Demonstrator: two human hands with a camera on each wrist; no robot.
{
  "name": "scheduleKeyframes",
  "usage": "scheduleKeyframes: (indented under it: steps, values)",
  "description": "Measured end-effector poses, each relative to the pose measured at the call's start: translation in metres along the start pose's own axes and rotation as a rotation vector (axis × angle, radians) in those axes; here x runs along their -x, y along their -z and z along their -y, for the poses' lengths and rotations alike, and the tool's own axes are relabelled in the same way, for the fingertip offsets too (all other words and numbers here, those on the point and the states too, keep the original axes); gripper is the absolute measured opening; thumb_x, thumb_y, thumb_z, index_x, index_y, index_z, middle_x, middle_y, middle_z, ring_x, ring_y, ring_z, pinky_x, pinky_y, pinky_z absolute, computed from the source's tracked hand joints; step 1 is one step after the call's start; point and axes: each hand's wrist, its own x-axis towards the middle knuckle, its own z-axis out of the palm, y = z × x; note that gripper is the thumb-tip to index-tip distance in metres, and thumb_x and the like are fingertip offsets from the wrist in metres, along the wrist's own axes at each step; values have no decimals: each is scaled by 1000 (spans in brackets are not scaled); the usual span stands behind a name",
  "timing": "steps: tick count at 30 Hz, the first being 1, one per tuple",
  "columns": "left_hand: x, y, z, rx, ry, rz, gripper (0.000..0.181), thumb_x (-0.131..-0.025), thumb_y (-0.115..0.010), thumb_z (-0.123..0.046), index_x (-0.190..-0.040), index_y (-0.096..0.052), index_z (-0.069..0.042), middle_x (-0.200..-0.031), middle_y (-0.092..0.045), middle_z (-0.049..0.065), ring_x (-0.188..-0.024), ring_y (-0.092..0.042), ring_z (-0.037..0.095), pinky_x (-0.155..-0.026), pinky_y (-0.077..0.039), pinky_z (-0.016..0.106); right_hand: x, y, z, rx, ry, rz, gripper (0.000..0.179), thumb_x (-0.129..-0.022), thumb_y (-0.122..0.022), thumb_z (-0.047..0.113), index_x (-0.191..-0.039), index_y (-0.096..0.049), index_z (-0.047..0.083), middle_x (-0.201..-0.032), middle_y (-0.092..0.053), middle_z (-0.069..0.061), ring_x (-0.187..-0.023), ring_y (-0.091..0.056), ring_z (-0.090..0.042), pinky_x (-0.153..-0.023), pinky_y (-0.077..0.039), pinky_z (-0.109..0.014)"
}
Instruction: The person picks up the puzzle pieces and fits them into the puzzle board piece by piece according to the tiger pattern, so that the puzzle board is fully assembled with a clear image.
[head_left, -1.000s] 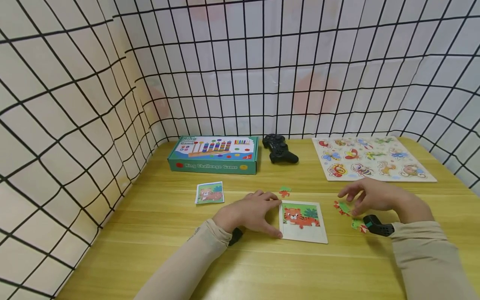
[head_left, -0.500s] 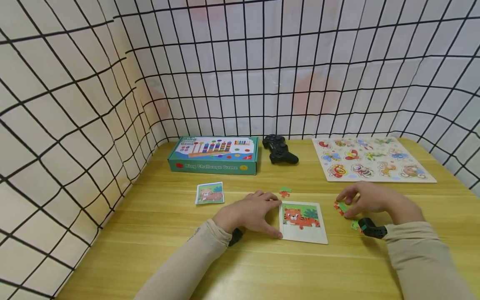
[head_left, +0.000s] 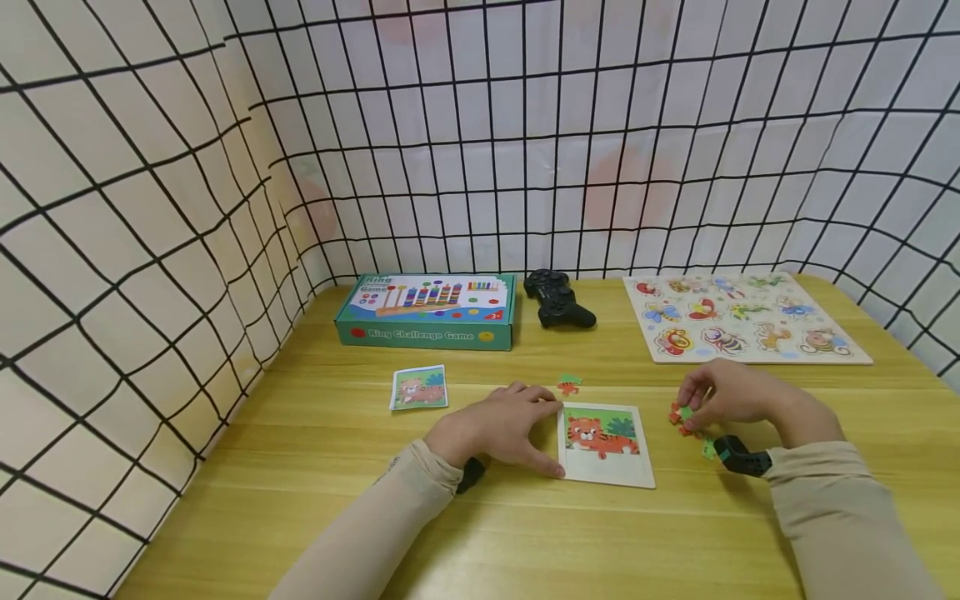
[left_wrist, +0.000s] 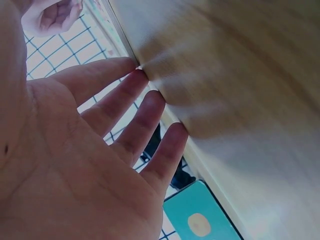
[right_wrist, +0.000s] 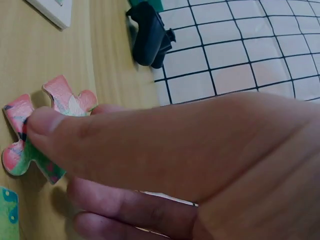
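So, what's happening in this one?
A person is working on a tiger puzzle. The left hand rests against its left edge, while the right hand pinches a red-and-green piece off to its right. The picture's lower part is bare. One loose piece lies beyond the far edge, another piece near the right wrist.

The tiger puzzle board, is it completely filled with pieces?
No, the lower part of the tiger puzzle board is bare, and a loose puzzle piece lies beyond its far edge.
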Motion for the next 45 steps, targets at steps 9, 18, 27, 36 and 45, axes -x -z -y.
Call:
scheduleKeyframes:
  steps: [9, 18, 27, 36, 45]
  values:
    - [0, 0, -2, 3, -1, 4, 93, -82, -70, -70, -156, -41, -20, -154, -39, -1, -138, -34, 22, -115, -28, 41, 2, 1, 7, -76, 16, 46, 32, -93, -70, 10, -123, -68, -1, -86, -61, -3, -73, -56, -18, -62, -48, -30]
    - [0, 0, -3, -7, -2, 2, 94, -81, -70, -70, -156, -41, -21, -153, -40, -2, -136, -35, 20, -115, -29, 39, 3, 1, 16, -152, 22, 8, 23, -94, -70, 10, -114, -66, -1, -90, -62, -6, -73, -63, -22, -64, -55, -35]
    - [-1, 1, -4, -17, -1, -9, 94, -81, -70, -71, -155, -42, -20, -153, -40, -3, -136, -36, 19, -115, -29, 38, 4, 6, 32, -173, 85, -30, 28, -90, -76, 14, -111, -64, -1, -86, -66, -7, -75, -67, -27, -66, -57, -39]
    - [-1, 1, -4, -8, 3, -2, 94, -81, -70, -70, -155, -42, -20, -153, -40, -2, -137, -35, 20, -115, -29, 39, 1, -4, 52, -160, 120, 54, 26, -93, -72, 15, -116, -68, 3, -89, -69, -7, -79, -66, -28, -68, -56, -37]
    - [-1, -2, -1, -11, 7, -3, 94, -81, -69, -71, -155, -42, -21, -153, -40, -3, -137, -35, 19, -115, -29, 40, -3, -28, 60, -176, 203, 121, 20, -90, -77, 20, -103, -67, 9, -85, -73, -4, -73, -63, -17, -62, -47, -26]
